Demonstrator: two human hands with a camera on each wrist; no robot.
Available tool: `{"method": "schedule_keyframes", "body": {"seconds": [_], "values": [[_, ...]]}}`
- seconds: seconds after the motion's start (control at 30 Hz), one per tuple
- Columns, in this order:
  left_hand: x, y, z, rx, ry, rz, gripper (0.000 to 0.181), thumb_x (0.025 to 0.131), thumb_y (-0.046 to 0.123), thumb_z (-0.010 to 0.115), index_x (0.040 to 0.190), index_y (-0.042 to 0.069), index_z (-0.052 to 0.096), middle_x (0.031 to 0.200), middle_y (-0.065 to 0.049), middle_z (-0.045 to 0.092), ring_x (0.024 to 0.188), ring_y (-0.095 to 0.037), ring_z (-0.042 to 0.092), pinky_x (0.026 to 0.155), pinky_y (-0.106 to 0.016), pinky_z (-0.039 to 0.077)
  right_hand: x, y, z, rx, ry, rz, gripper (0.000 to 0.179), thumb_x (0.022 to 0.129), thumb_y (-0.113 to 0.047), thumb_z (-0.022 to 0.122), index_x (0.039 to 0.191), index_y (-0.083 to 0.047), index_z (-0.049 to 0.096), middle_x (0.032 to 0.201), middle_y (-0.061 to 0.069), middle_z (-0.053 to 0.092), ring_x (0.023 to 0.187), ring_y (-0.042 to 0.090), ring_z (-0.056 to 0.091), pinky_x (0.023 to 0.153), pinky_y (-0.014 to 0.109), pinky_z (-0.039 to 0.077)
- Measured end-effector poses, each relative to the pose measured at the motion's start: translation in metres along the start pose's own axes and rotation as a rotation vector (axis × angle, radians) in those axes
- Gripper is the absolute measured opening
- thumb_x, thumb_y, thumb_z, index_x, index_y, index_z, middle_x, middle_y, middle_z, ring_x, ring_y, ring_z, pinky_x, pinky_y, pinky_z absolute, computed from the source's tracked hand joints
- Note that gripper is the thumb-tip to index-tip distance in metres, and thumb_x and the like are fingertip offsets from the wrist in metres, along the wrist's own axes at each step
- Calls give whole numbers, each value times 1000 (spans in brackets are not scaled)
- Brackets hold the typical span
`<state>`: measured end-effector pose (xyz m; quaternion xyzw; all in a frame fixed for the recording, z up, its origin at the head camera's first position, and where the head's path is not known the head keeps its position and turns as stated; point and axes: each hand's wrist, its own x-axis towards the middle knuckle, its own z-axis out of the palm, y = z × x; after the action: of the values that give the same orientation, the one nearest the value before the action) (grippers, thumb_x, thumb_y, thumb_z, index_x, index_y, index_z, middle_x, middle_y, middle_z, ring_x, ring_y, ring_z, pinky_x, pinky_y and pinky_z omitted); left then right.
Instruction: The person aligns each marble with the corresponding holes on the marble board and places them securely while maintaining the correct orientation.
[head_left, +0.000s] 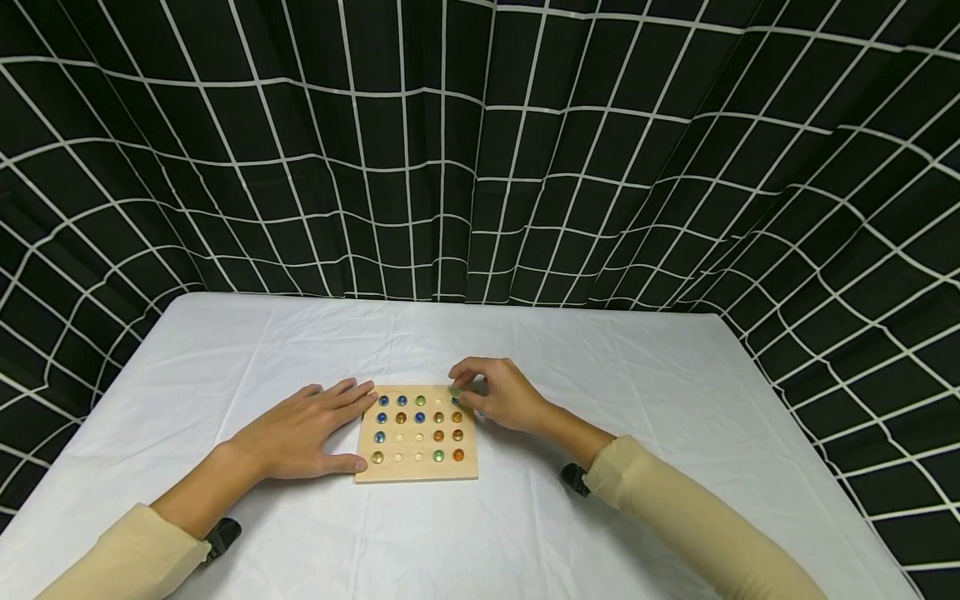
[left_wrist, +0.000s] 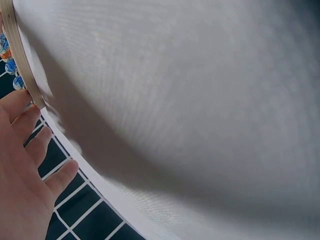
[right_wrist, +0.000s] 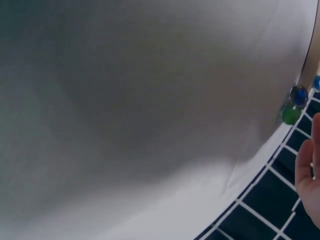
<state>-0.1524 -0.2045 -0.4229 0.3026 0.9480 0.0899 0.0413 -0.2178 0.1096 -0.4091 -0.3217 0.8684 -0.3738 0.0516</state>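
A square wooden board (head_left: 420,478) with rows of shallow hollows lies on the white cloth, many holding glass marbles in blue, amber, orange and green. My left hand (head_left: 303,429) rests at its left side, fingers extended to the top-left corner and thumb touching the bottom-left one. At the top-right corner, my right hand (head_left: 504,393) bends its fingers and thumb around a green marble (head_left: 455,392). Just below that marble sits a blue marble (head_left: 456,402). The right wrist view shows the green marble (right_wrist: 291,114) beside a blue one (right_wrist: 299,95), with only part of the hand visible.
Bare hollows show in the board's lower middle and one in its top row. The white cloth (head_left: 600,358) spreads around the board. A black curtain with a white grid (head_left: 480,167) hangs behind the table and along both sides. Each wrist carries a black device (head_left: 575,479).
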Motion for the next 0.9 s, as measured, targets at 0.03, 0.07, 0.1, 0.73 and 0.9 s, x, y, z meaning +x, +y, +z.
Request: {"method": "schedule_keyframes", "body": {"seconds": [0.03, 0.07, 0.1, 0.73, 0.9], "values": [[0, 0, 0, 0, 0, -1, 97, 84, 81, 48, 154, 15, 40, 160, -4, 34, 145, -32, 33, 111, -60, 31, 1, -1, 1, 3, -2, -3, 27, 85, 0, 74, 112, 0, 69, 95, 3, 74, 97, 19, 68, 93, 44, 51], [0, 0, 0, -1, 0, -1, 97, 84, 81, 48, 154, 15, 40, 160, -4, 35, 145, -32, 33, 111, -60, 31, 2, -2, 2, 5, -4, -8, 27, 86, 0, 73, 112, 0, 69, 95, 4, 74, 97, 20, 68, 92, 43, 51], [0, 0, 0, -1, -1, -2, 97, 84, 81, 48, 154, 15, 40, 160, -4, 34, 145, -32, 33, 111, -60, 31, 3, -2, 3, 7, -6, -11, 26, 86, 1, 73, 112, 0, 69, 95, 4, 74, 97, 20, 68, 91, 43, 52], [0, -1, 0, 5, -3, 1, 97, 84, 82, 45, 154, 16, 40, 160, -3, 34, 145, -32, 33, 111, -60, 31, 13, -12, 18, -9, -74, 7, 24, 88, 1, 72, 111, -3, 70, 97, 3, 74, 99, 16, 68, 98, 34, 50], [0, 0, 0, 1, -6, -7, 97, 84, 82, 46, 154, 15, 40, 160, -3, 34, 146, -32, 32, 111, -60, 31, 13, -12, 17, -33, -86, 16, 24, 88, 1, 70, 112, -5, 70, 98, 2, 75, 103, 17, 67, 105, 39, 45]]}}
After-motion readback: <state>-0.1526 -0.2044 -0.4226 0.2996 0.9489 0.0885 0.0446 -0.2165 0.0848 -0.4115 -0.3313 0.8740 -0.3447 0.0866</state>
